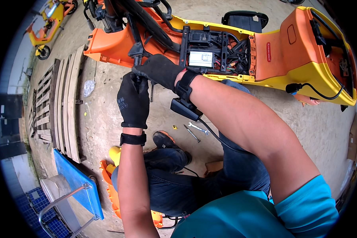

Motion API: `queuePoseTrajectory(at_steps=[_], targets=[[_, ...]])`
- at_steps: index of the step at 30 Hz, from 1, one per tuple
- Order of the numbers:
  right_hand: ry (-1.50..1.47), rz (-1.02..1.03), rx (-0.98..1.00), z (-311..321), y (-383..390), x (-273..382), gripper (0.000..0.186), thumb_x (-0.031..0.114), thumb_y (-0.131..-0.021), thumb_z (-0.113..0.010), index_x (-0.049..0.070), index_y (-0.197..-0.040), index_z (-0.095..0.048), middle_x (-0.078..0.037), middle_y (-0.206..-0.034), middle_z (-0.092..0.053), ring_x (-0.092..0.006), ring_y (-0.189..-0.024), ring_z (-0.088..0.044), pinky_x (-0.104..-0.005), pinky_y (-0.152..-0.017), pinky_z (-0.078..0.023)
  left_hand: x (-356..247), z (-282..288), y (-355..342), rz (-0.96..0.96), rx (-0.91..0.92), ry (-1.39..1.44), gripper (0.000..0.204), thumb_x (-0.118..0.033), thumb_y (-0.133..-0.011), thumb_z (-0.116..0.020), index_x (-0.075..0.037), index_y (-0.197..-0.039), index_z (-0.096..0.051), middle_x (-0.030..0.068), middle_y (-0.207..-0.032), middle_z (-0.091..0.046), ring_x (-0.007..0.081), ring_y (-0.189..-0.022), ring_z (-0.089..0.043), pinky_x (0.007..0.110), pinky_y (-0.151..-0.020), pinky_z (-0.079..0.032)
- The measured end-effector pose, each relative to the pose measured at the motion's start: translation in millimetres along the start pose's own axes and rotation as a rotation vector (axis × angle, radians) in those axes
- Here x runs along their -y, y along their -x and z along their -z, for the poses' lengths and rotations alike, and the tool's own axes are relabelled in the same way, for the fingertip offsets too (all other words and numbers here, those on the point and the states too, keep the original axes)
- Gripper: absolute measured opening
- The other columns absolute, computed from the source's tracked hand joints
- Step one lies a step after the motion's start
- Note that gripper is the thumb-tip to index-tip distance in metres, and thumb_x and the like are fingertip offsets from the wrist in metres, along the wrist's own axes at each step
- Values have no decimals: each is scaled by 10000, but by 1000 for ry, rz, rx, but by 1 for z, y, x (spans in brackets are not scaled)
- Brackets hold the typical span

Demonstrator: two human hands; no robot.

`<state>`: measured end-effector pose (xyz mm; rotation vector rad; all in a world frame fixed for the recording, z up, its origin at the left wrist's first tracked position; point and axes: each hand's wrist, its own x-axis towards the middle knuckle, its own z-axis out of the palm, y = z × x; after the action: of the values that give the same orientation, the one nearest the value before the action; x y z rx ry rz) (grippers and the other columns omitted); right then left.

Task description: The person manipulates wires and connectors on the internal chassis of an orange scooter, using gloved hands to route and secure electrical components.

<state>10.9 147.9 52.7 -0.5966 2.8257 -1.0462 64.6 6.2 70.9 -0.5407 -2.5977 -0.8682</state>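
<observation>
A yellow-and-orange electric scooter (267, 55) lies with its body panel off, and a black metal arm (135, 37) reaches from it toward me. Out of the arm's end sticks a bright metal shaft (137, 61). My left hand (133, 101), in a black glove, is closed round a dark cylindrical piece (138, 79) just below that shaft. My right hand (158, 70), gloved too, curls its fingers beside the shaft, right above the left fingers. What the right fingertips pinch is hidden. Wiring and a silver box (201, 59) show in the scooter's open middle.
On the floor by my knees lie a wrench (198, 128) and a thin screwdriver-like tool (192, 133). Wooden pallets (69, 103) stand to the left, with a blue-topped trolley (77, 184) nearer. Another yellow scooter (47, 29) is at the far left.
</observation>
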Motion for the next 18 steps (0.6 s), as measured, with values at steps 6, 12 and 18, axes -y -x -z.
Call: queuePoseTrajectory(at_steps=[6,12,18], targets=[[285,223,-141,-8,3,-13,319,44,-860,-572,174,-1148,-609,-128,-805,-608,-244,-703,-663,-336,-580,-521,0,13,-8,672,280,876,288,-215,-924,-623,26,-1079,-598,104,-939,-683,141,-738,-653,249,-671,-538],[-88,-4,-47,-8,-1,-4,300,39,-848,-573,170,-1117,-605,-117,-768,-593,-252,-685,-656,-345,-565,-513,-1,8,-3,453,138,503,272,-217,-917,-634,27,-1036,-607,79,-849,-670,104,-687,-614,239,-605,-496],[337,244,-181,-10,3,-11,287,29,-838,-570,156,-1093,-598,-114,-732,-585,-250,-678,-658,-352,-562,-517,3,8,-4,518,189,644,272,-238,-933,-609,7,-1052,-614,79,-895,-679,116,-747,-635,258,-661,-525]])
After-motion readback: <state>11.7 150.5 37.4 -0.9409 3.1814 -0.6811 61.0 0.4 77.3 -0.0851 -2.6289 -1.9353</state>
